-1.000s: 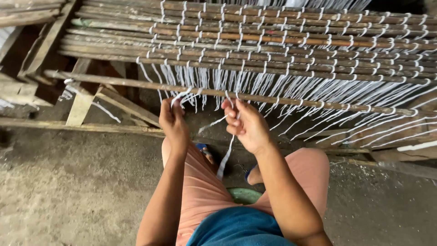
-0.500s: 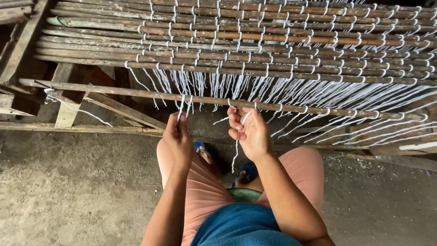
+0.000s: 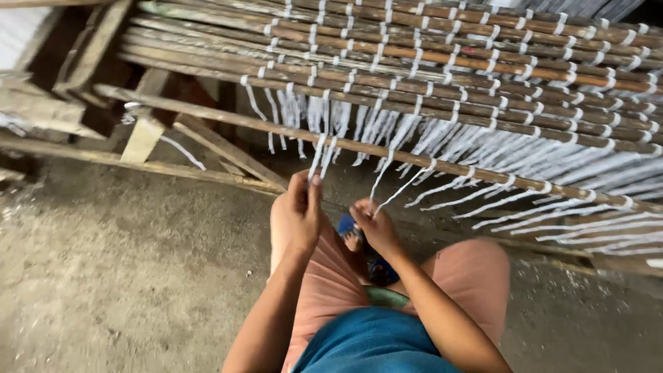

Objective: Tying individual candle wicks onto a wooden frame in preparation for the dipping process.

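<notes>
A mat of thin bamboo sticks (image 3: 483, 76) lies across a wooden frame, bound by rows of white cord. The nearest loose stick (image 3: 387, 150) runs across the front, with white strands (image 3: 552, 173) hanging from it. My left hand (image 3: 302, 207) pinches a pair of white strands just below that stick, left of centre. My right hand (image 3: 373, 224) sits lower and to the right, gripping another white strand (image 3: 399, 190) that runs taut up to the stick. Both hands hover above my knees in pink shorts.
Wooden frame beams (image 3: 207, 141) and a slanted brace stand at the left under the mat. A bare concrete floor (image 3: 110, 276) spreads to the left and front. A blue sandal (image 3: 347, 225) shows between my knees.
The view has shifted so the mat sits further right. My right hand has dropped lower, pulling its strand down. My left hand has risen and closed on strands under the front stick.
</notes>
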